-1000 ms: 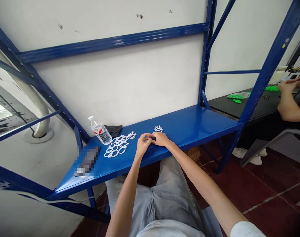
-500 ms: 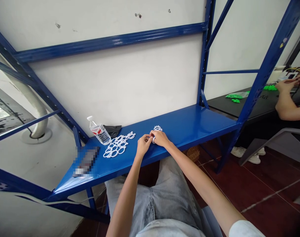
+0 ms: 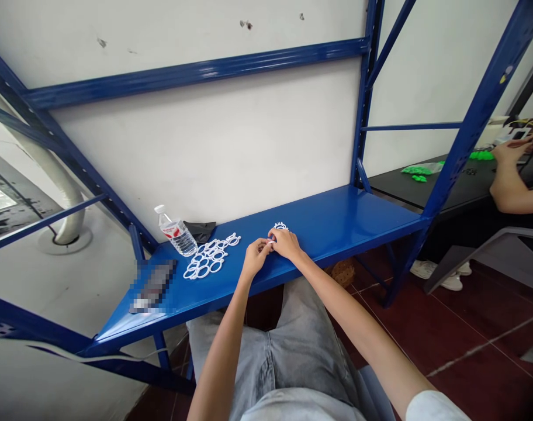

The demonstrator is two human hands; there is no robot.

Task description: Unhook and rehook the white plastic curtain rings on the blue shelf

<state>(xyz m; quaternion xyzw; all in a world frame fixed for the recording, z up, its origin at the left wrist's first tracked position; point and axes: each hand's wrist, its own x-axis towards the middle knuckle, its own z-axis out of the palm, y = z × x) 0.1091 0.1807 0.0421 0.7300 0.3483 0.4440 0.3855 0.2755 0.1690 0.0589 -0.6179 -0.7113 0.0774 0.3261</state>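
Our left grip (image 3: 256, 256) and right grip (image 3: 286, 243) are drawn together, fingertips closed on a small white plastic piece (image 3: 270, 241), with only a sliver showing between them. Both grips sit just above the blue steel shelf (image 3: 336, 216), and the piece is held near its front edge. Keeping the fingertips close and the wrists low seems the surest way to handle something this thin, since a firm, steady pinch should stop it from springing loose.

Just beyond our right grip lies a single white lattice piece (image 3: 281, 226). To the left, a cluster of interlinked white plastic rings (image 3: 207, 259) lies flat on the shelf, near a clear water bottle (image 3: 175, 237) and a dark folded cloth (image 3: 200, 231). A pixelated object (image 3: 153, 286) lies nearer the shelf's left end and cannot be made out.

Far right, a co-worker's hand (image 3: 512, 153) is cut off by the frame edge, beside bright green parts (image 3: 418, 170) on a black table (image 3: 459, 188). The exact shape of the pinched piece is hidden by our fingers.
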